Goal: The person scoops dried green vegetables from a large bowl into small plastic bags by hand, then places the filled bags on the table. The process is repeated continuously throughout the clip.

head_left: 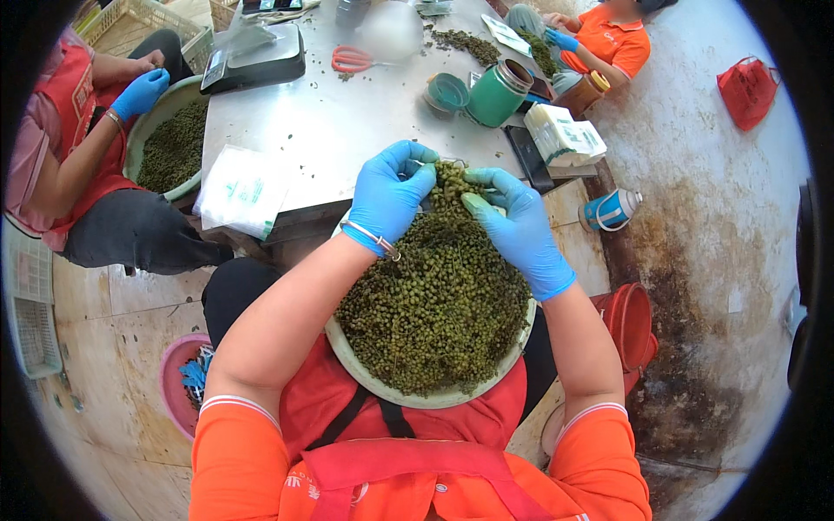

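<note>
A pale round basin rests on my lap, heaped with small green berries on thin stems. Over its far rim, both blue-gloved hands hold one bunch of the green berries between them. My left hand pinches the bunch from the left with thumb and forefinger. On the other side, my right hand has its thumb against the bunch and its fingers curled behind, partly hidden. The exact kind of berry cannot be made out.
Ahead stands a metal table with a scale, red-handled scissors, a green jar, plastic bags and tissue packs. Co-workers sit left and far right. A flask, red bucket and pink basin stand on the floor.
</note>
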The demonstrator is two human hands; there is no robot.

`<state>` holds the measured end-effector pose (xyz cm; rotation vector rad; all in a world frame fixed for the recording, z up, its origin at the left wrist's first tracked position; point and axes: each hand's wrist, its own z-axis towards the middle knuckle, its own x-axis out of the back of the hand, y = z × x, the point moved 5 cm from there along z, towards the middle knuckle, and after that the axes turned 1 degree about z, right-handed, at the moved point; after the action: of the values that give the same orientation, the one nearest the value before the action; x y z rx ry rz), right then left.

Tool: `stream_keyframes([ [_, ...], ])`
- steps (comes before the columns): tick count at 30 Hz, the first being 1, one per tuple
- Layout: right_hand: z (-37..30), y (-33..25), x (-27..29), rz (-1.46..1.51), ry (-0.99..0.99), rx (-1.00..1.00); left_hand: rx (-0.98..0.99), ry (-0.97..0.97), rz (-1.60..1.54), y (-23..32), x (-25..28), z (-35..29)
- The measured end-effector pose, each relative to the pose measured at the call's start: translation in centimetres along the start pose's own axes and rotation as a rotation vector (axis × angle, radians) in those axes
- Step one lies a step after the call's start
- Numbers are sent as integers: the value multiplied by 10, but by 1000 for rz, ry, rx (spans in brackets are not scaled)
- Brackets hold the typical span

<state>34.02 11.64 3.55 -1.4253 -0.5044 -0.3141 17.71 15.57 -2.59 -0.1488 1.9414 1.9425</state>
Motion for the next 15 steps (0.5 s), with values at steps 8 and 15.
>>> stream_keyframes([
  [8, 9, 13, 5, 132, -62, -137, -71, -103, 12, 5, -17, -18],
  [15, 13, 18, 7, -136, 89, -96, -248, -39, 258, 15, -24, -26],
])
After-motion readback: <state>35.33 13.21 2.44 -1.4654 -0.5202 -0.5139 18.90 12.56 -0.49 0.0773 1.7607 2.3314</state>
